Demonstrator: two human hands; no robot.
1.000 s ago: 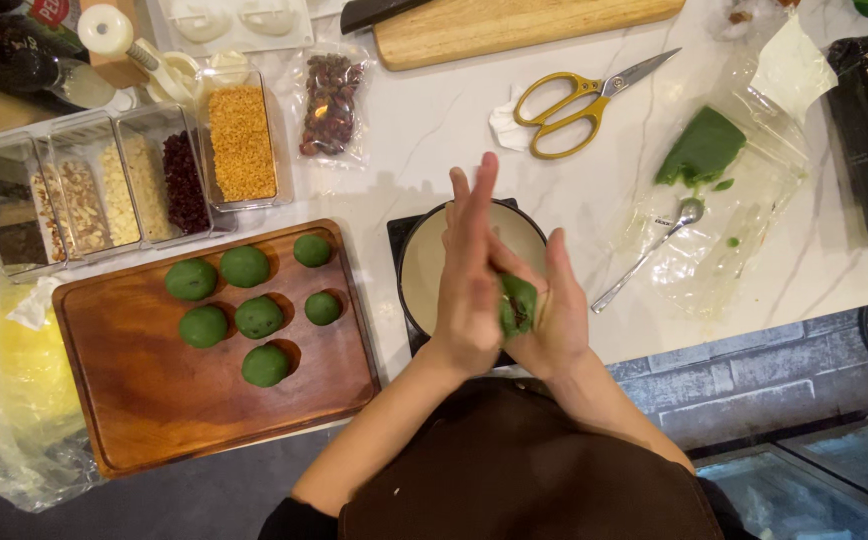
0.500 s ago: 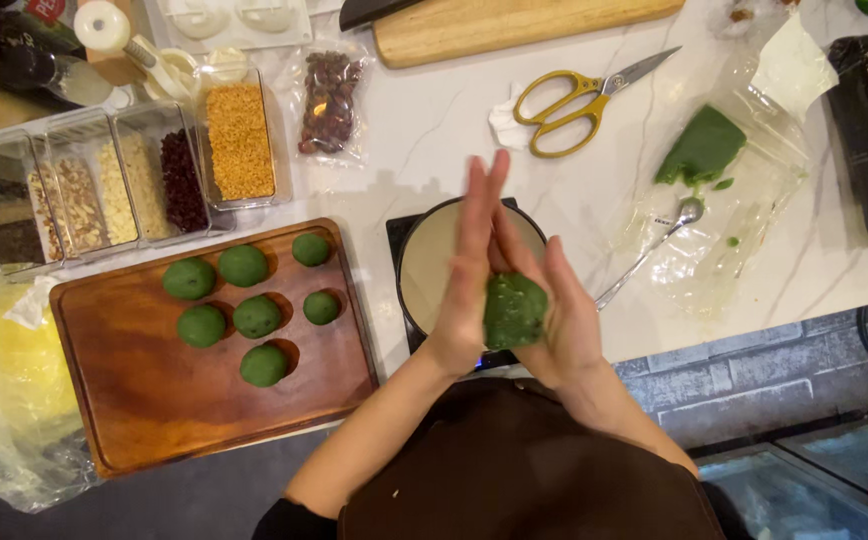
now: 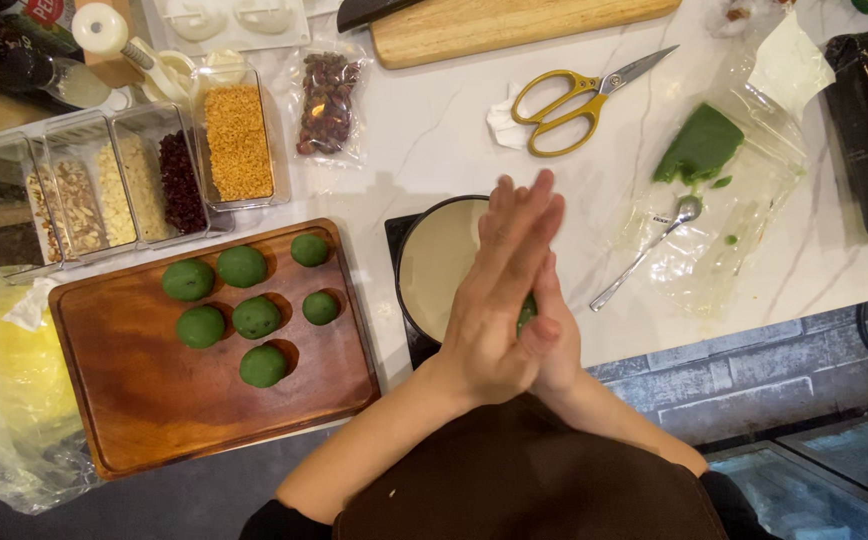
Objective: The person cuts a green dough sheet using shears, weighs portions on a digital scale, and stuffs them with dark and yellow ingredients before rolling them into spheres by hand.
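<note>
- The left hand (image 3: 494, 300) lies flat over the right hand (image 3: 559, 345), palms pressed together with a green dough ball (image 3: 525, 312) clamped between them — only a sliver of green shows at the gap below the left fingers.
- Both hands hover just above the round pan (image 3: 434, 265) on its dark scale, at the counter's near edge.
- The ball sits at the centre of the palms, not out at the fingertips; the left fingers reach well past it, pointing away from the body.
- To roll it well, I'd judge light, even pressure is the thing — palms kept flat and circling, so the lump turns round instead of squashing into a disc.
- Keeping it mid-palm matters; if it drifts toward the fingers it will likely come out lopsided.
- On the wooden board (image 3: 154, 420) to the left lie seven finished balls (image 3: 242, 266), apart from one another — a fair guide for size and smoothness.
- The remaining green dough block (image 3: 699, 145) rests on clear plastic to the right, a spoon (image 3: 654, 245) just beside it, yellow scissors (image 3: 574, 95) further back.
</note>
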